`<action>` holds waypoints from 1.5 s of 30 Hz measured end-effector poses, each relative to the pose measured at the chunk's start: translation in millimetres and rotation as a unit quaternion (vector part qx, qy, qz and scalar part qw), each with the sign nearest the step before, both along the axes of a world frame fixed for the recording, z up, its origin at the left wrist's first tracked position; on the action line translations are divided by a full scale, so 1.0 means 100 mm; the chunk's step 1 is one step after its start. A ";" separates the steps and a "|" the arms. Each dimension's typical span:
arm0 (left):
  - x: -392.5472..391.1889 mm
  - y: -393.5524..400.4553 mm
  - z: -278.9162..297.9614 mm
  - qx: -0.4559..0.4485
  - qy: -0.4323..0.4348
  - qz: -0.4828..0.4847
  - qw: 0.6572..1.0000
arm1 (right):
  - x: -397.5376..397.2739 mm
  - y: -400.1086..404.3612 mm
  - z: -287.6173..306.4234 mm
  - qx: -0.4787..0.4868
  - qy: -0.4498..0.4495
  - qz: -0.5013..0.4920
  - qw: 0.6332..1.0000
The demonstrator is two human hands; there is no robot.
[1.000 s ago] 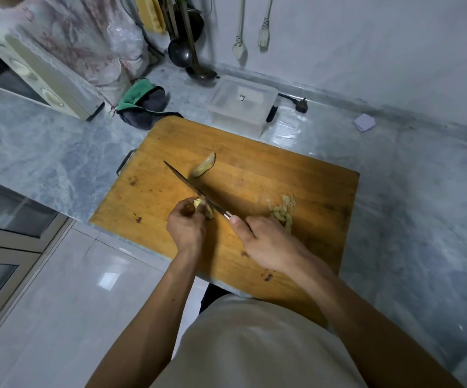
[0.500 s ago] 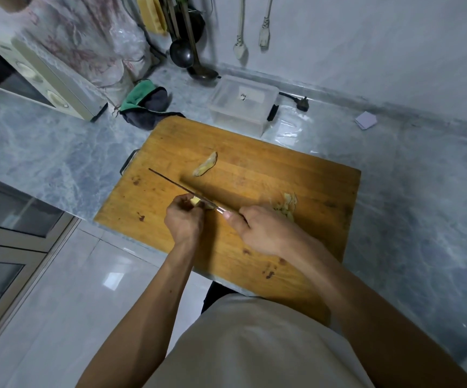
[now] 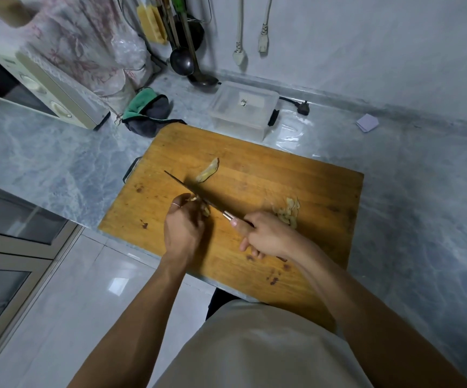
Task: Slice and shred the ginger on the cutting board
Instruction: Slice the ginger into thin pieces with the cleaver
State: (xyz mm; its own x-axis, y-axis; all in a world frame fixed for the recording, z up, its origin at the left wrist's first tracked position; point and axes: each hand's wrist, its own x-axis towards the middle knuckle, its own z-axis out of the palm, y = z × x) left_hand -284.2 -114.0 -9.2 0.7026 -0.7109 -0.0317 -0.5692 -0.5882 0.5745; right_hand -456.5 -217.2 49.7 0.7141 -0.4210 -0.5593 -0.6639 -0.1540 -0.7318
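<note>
At a marble counter (image 3: 58, 163), your left hand (image 3: 183, 226) curls its fingers down onto a small piece of ginger (image 3: 205, 210) near the middle of the wooden cutting board (image 3: 254, 175). Your right hand (image 3: 268, 235) grips the knife (image 3: 196, 195) by its handle, blade angled far-left against the ginger. A ginger slice (image 3: 208, 170) lies just beyond the blade; a pile of cut ginger (image 3: 289, 212) sits right of it.
</note>
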 end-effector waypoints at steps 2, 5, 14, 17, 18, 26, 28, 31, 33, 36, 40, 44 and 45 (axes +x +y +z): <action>0.01 0.05 -0.07 0.012 -0.058 -0.044 0.997 | 0.03 -0.01 -0.01 -0.008 0.019 0.011 1.000; 0.09 0.12 -0.13 0.001 -0.128 -0.119 0.985 | 0.08 -0.03 -0.01 -0.015 0.042 -0.019 0.999; 0.33 0.19 -0.20 -0.010 -0.197 -0.268 0.943 | 0.06 0.09 0.14 -0.077 0.014 0.001 0.997; 0.33 0.21 -0.24 -0.025 -0.207 -0.267 0.941 | 0.06 0.11 0.18 -0.089 0.010 0.006 0.996; 0.32 0.23 -0.25 -0.028 -0.206 -0.264 0.942 | 0.06 0.12 0.18 -0.090 0.010 0.008 0.996; 0.31 0.25 -0.32 -0.028 -0.203 -0.250 0.946 | 0.10 0.14 0.25 -0.083 0.011 0.006 0.996; 0.32 0.24 -0.32 -0.035 -0.204 -0.250 0.946 | 0.11 0.14 0.25 -0.084 0.013 0.008 0.996; 0.32 0.25 -0.33 -0.046 -0.210 -0.250 0.944 | 0.13 0.17 0.24 -0.087 0.014 0.008 0.996; 0.32 0.25 -0.34 -0.053 -0.215 -0.250 0.943 | 0.13 0.19 0.24 -0.086 0.016 0.006 0.996; 0.31 0.25 -0.35 -0.064 -0.210 -0.243 0.945 | 0.13 0.19 0.23 -0.081 0.014 0.003 0.997; 0.31 0.25 -0.39 -0.068 -0.207 -0.234 0.947 | 0.12 0.18 0.20 -0.075 0.007 -0.004 0.997; 0.32 0.24 -0.40 -0.076 -0.214 -0.234 0.945 | 0.12 0.19 0.18 -0.074 0.013 -0.006 0.997; 0.32 0.23 -0.40 -0.080 -0.218 -0.235 0.944 | 0.12 0.19 0.17 -0.073 0.015 -0.005 0.997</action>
State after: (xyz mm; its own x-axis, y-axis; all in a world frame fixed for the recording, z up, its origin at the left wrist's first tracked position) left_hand -251.8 -90.7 -49.3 0.2298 -0.9185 0.3218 -0.9484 -0.1372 0.2858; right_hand -444.0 -198.0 66.7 0.6932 -0.5074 -0.5119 -0.6871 -0.2508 -0.6819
